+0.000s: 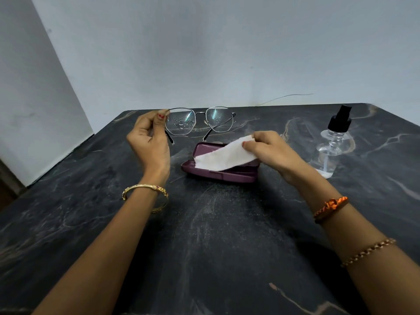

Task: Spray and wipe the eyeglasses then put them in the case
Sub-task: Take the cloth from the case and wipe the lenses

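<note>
My left hand (150, 138) pinches the left corner of thin metal-framed eyeglasses (200, 121) and holds them up above the dark table; droplets dot the left lens. A white cloth (225, 156) is gripped at its upper end by my right hand (266, 148), and its lower end drapes over the open maroon case (218, 172). The case lies on the table below the glasses, its inside partly hidden by the cloth. A clear spray bottle (330, 148) with a black nozzle stands at the right, apart from both hands.
The black marble table (204, 235) ends at a pale wall behind and has a free edge on the left. A thin wire (286, 97) runs along the wall behind the table's far right.
</note>
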A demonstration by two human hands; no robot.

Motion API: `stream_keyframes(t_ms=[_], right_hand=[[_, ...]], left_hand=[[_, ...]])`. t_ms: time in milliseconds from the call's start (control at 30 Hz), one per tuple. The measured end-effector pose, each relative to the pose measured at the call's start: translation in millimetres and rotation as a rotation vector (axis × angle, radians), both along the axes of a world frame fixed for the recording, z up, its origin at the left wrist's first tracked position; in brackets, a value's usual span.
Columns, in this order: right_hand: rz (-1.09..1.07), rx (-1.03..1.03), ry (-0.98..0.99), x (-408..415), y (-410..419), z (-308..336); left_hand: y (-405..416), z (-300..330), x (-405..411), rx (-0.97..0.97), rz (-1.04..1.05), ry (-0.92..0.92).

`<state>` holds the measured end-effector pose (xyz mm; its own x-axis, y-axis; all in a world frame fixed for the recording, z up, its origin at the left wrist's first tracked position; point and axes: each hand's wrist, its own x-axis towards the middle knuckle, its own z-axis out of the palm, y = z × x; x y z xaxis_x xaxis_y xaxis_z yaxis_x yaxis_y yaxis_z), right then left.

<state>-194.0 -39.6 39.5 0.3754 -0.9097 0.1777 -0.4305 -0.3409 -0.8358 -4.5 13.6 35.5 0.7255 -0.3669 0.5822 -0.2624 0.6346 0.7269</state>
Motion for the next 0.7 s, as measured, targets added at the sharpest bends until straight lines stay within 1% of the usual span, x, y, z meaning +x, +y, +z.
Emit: stream_keyframes(t_ms=[167, 233, 267, 333, 433, 533, 600, 700], right_hand=[[0.005, 0.523, -0.659, 2, 0, 8], [-0.003, 0.688, -0.875, 2, 0, 9], [-0.010, 0.738, -0.964, 2, 0, 9], [-0.028, 0.773, -1.082, 2, -1, 10], [-0.056, 0.777, -1.215, 3, 2, 15], [-0.093, 0.759, -1.354, 5, 6, 19], [-0.065, 0.746, -1.412, 7, 7, 18], [-0.019, 0.747, -1.435, 11, 10, 18]], left_hand=[[2, 0, -3, -0.012, 0.022, 0.028], [2, -3, -5, -0.002, 0.039, 0.037], [1, -3, -6, -0.001, 0.050, 0.040], [0, -4, -9, -0.018, 0.065, 0.048], [0, -2, -16, -0.043, 0.042, 0.052], [2, -4, -23, -0.026, 0.042, 0.020], [4, -4, -28, -0.023, 0.035, -0.003], [6, -5, -35, -0.037, 0.025, -0.072]])
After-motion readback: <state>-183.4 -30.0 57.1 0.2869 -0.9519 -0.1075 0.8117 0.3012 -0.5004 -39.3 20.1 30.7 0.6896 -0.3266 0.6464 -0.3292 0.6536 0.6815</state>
